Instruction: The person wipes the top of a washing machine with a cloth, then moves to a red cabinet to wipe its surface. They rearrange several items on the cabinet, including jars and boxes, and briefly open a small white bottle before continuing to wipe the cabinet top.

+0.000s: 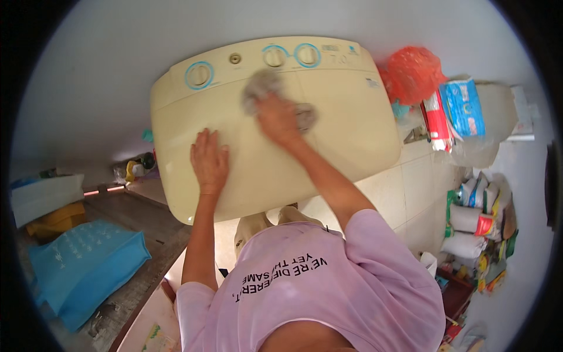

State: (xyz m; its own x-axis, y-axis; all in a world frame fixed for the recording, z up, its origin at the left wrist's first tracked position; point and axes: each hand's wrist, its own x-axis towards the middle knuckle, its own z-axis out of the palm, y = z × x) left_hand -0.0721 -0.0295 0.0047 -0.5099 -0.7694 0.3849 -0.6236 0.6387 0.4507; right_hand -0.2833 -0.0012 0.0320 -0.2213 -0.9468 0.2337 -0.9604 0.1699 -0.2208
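Note:
Before me stands a cream twin-tub washing machine (pixel 352 132), its control panel along the far edge. The panel carries several knobs, among them a left dial (pixel 199 75) ringed in blue. My right hand (pixel 278 116) presses a greyish cloth (pixel 264 86) on the lid just below the panel; hand and cloth are blurred. Part of the cloth, or a second grey piece (pixel 305 117), shows to the right of the wrist. My left hand (pixel 210 160) rests on the left part of the lid, palm down and fingers a little apart, holding nothing.
A red plastic bag (pixel 413 75) and a blue package (pixel 464 108) are beside the machine's right side. Several filled bags (pixel 466 220) are piled farther right. At the left, a blue bag (pixel 88 259) lies on a dark wooden surface (pixel 145 220). A wall (pixel 281 17) runs behind the machine.

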